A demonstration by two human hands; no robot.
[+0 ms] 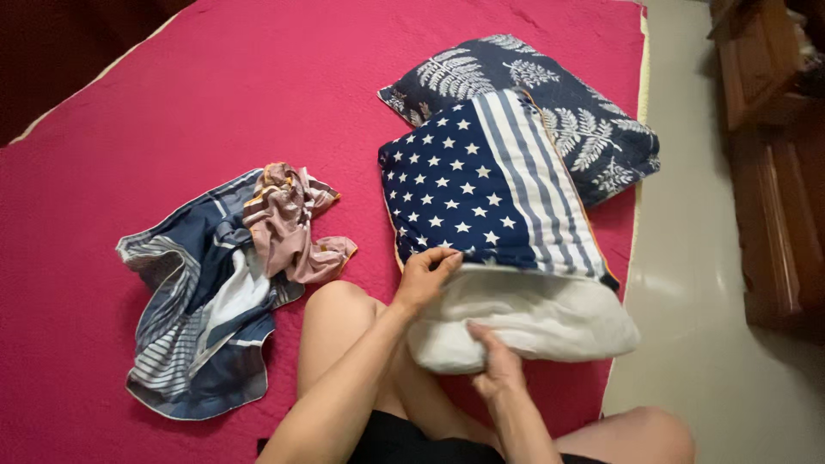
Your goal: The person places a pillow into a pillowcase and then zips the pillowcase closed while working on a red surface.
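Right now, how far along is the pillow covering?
The fern-print pillow at the back looks fully covered. In hand: the white pillow is mostly inside the stars-and-stripes case, its lower end sticking out. The left hand grips the case's open edge; the right hand presses the bare end. Left: that exposed end, and the crumpled blue and pink fabrics lying loose on the red bedcover.

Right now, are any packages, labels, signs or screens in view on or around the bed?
None in view: only cloth things on the red bedspread.
The hands, left hand and right hand, grip a white pillow half inside a navy star-and-stripe pillowcase; no tag shows on it.
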